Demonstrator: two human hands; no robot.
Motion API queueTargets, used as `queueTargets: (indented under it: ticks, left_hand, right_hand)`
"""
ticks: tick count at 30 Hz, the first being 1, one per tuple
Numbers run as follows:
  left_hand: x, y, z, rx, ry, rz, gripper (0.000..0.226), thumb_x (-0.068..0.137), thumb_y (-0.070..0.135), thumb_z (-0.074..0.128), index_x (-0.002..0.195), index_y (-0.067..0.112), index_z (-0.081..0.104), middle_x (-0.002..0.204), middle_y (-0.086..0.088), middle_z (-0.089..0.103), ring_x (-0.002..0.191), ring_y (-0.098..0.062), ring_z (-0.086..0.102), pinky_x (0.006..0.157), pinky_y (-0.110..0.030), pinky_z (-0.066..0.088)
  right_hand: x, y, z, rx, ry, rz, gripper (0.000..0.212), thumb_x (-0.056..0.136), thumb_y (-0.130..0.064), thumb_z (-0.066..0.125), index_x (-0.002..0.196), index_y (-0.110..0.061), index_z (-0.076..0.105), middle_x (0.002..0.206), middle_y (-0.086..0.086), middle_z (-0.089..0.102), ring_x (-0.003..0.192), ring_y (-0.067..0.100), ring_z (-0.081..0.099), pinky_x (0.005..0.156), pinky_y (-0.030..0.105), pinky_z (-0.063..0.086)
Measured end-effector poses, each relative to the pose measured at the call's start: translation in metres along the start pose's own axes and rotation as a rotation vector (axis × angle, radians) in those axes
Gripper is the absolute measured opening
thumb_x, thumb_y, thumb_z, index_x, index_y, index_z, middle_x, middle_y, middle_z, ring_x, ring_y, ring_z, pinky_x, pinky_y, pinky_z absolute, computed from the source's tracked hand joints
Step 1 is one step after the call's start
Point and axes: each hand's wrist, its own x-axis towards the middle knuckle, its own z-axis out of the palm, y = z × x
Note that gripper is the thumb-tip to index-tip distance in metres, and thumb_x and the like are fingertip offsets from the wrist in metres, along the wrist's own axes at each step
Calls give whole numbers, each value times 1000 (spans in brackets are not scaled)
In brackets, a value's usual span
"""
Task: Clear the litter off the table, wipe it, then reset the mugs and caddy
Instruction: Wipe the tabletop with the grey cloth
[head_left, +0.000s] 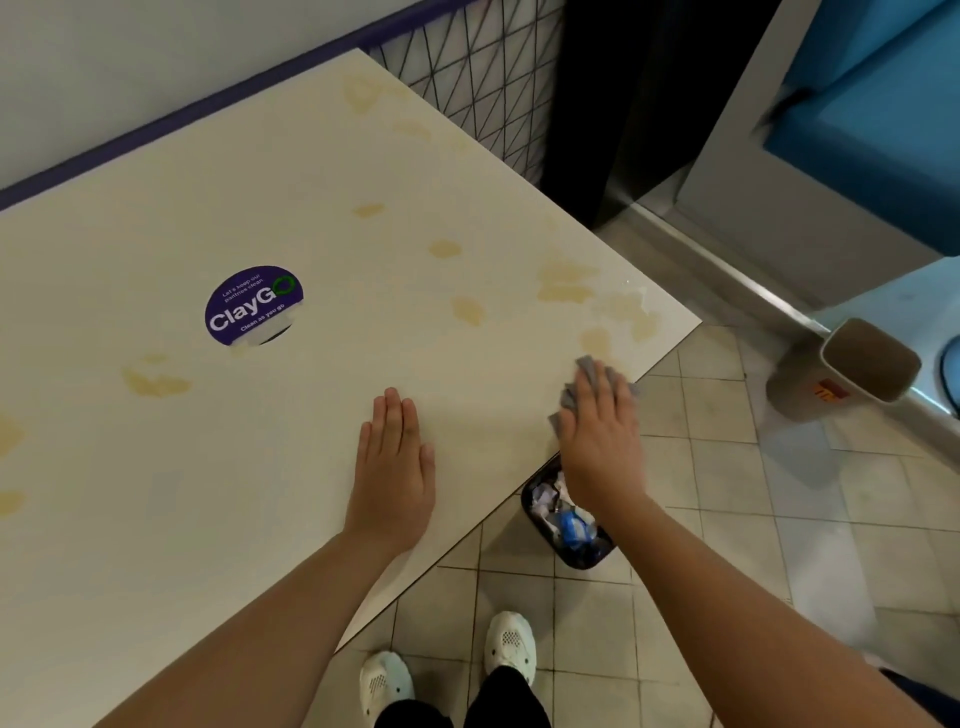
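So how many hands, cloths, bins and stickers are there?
Hands: 2, left hand and right hand
Grey cloth: 1
Bins: 2, black bin and beige bin
Purple sticker: 1
Total: 6

This looks like a shared pantry or canteen in a workplace or public building. A round purple sticker (253, 305) on the cream laminate table (218, 467) reads "Let's keep our pantries clean", "ClayGo" and "Clean as you go", wording meant for many users rather than a household. The floor (717, 499) is laid with small pale square tiles with dark grout. A small black bin (566, 525) full of crumpled paper stands just under the table edge, and a grey swing-top bin (852, 371) sits further off beside blue and grey panelled fittings (878, 104)
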Motion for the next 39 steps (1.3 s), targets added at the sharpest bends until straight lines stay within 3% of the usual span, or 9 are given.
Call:
queueTargets:
  ticks: [5, 10, 13, 16, 20, 26, 31, 35, 39]
  left_hand:
    - [2, 1, -4, -3, -52, -14, 70, 90, 43, -4, 150, 8, -7, 155, -3, -21, 143, -15, -23, 116, -30, -15]
    - [1, 1, -15, -7, -140, -37, 58, 104, 31, 15, 151, 8, -9, 157, -6, -22, 144, -17, -22, 116, -29, -14]
    - [-16, -5, -16, 37, -131, 11, 62, 99, 42, 3, 151, 10, -9, 158, -5, -20, 145, -16, -21, 118, -29, -11]
    - [-33, -10, -11, 40, -127, 25, 73, 88, 48, -10, 150, 10, -10, 157, -3, -21, 144, -15, -23, 116, -27, -13]
    - [-40, -9, -9, 14, -131, 17, 71, 89, 47, -8, 151, 10, -10, 157, -3, -21, 144, -15, -23, 116, -28, -14]
    - [-50, -5, -24, -84, -176, 1, 57, 105, 30, 21, 152, 9, -2, 160, -5, -14, 146, -14, -16, 118, -28, -9]
    - [-72, -2, -55, -499, -10, -139, 52, 104, 35, 29, 152, 15, 20, 160, 3, 12, 147, -6, 5, 116, -17, 0]
    - [-90, 0, -111, -1313, 158, -363, 37, 102, 46, 24, 129, 41, 49, 130, 19, 56, 123, 7, 48, 106, -23, 37]
    - [-107, -42, -149, -1753, 305, -344, 54, 98, 57, 21, 144, 35, 40, 142, 18, 49, 131, 1, 43, 106, -25, 35]
  right_hand:
    - [-29, -5, -10, 42, 94, 63, 55, 100, -22, 12, 144, 5, 30, 156, 19, 22, 146, 30, 10, 119, 35, -2]
    - [-13, -74, -9, 222, -32, -220, 52, 103, -30, 15, 151, -11, 17, 160, 4, 5, 148, 20, -4, 121, 41, 5]
    - [0, -86, 4, 97, -139, -275, 56, 103, -38, 14, 152, -12, 6, 161, 5, -4, 148, 26, -8, 120, 44, 4]
    - [-2, -64, 2, 137, -144, -248, 56, 103, -40, 18, 153, -18, 5, 161, 0, -5, 147, 21, -13, 121, 42, -2]
    - [-9, -16, -1, 36, -56, -207, 54, 102, -41, 15, 146, -13, 30, 160, 5, 12, 148, 22, -2, 121, 44, 5]
    - [-19, 5, -19, -3, -51, -16, 68, 96, -40, 1, 148, -4, 26, 158, 12, 17, 147, 29, 8, 120, 46, 11]
    - [-39, -109, -65, 133, 95, -469, 47, 100, -23, 26, 129, 1, 54, 148, 18, 37, 141, 28, 17, 119, 40, 7]
    - [-57, -206, -84, 449, -118, -666, 48, 104, -25, 26, 150, -11, 23, 160, -3, 13, 146, 10, -2, 120, 28, 0]
    - [-78, -277, -81, 630, -356, -711, 55, 102, -27, 25, 153, -26, 3, 161, -11, 2, 145, 2, -8, 121, 30, 6]
